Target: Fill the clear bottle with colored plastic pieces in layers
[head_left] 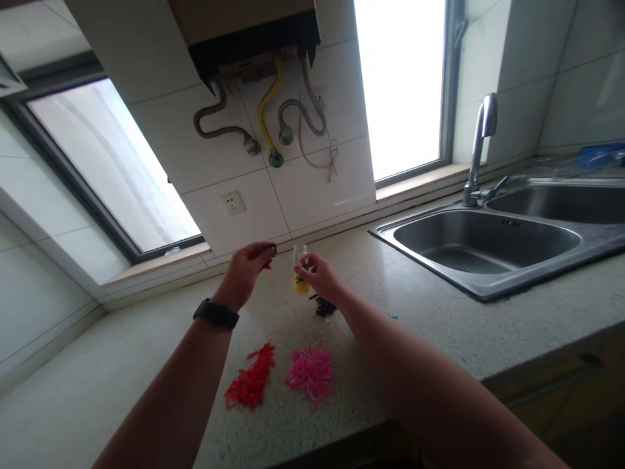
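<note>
My left hand (248, 268), with a dark band on its wrist, is closed in a pinch on a small dark piece (273, 249) whose kind is too small to make out. Just right of it, the fingers of my right hand (319, 275) are closed around a small clear bottle (299, 251). The bottle is upright, with yellow and some dark bits low inside it. Beneath my right wrist lies a pile of black pieces (323, 306), partly covered by the arm. Nearer to me are a heap of red strips (252, 378) and a heap of pink strips (310, 373).
The speckled counter (161, 339) runs along a tiled wall. A steel double sink (439, 283) with a faucet (476, 153) is set in on the right. A small blue bit (393, 317) lies beside my right forearm. Pipes hang below a heater (254, 32).
</note>
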`<action>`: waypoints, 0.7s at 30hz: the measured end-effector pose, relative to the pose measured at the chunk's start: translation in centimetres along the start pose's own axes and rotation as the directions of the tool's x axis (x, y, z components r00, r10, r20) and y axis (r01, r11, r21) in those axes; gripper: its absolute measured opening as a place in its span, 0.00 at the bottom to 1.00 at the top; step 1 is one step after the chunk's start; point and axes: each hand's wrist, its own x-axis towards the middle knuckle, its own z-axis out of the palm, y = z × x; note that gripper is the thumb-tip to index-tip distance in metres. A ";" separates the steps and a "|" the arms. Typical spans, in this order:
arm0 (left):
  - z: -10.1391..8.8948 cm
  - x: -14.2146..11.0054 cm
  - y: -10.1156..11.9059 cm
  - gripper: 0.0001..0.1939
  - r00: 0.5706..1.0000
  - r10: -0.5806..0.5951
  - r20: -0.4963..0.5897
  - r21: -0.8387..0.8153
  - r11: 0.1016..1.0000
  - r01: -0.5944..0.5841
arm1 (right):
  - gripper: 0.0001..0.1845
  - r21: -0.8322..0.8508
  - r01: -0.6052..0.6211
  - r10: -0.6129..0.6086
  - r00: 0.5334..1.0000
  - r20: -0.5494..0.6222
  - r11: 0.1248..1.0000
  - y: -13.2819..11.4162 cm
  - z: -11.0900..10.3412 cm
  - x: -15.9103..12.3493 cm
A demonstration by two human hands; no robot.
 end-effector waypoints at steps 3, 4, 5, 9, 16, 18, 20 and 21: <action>0.6 1.0 1.9 0.15 0.992 0.055 -0.117 -0.249 0.965 -0.083 | 0.18 0.061 -0.002 -0.006 0.992 0.127 0.998 -0.4 0.7 -0.7; 1.0 1.2 2.0 0.14 0.991 0.063 -0.117 -0.280 0.955 -0.093 | 0.18 0.072 0.005 -0.016 0.986 0.164 0.997 -0.6 0.9 -0.9; 1.4 1.3 1.9 0.14 0.991 0.070 -0.112 -0.290 0.952 -0.100 | 0.18 0.079 0.011 -0.027 0.981 0.194 0.997 -0.7 1.1 -1.1; 2.6 1.3 0.1 0.13 0.986 0.097 -0.134 -0.267 0.955 -0.130 | 0.17 0.088 0.032 -0.054 0.964 0.261 0.996 -1.2 1.5 -1.7; 2.6 1.7 -2.6 0.13 0.989 0.088 -0.122 -0.297 0.947 -0.121 | 0.17 0.035 0.014 -0.024 0.958 0.285 0.999 -1.2 1.8 -2.0; 2.2 1.8 -3.0 0.13 0.991 0.076 -0.107 -0.299 0.948 -0.105 | 0.17 0.031 0.006 -0.014 0.962 0.273 1.000 -1.0 1.9 -1.9; 1.7 1.9 -3.3 0.14 0.996 0.059 -0.072 -0.273 0.959 -0.076 | 0.16 0.021 0.009 -0.014 0.967 0.254 1.000 -0.8 2.0 -1.8; 1.4 2.0 -3.4 0.14 0.998 0.052 -0.045 -0.245 0.968 -0.061 | 0.16 0.012 0.015 -0.018 0.969 0.246 1.000 -0.7 2.0 -1.8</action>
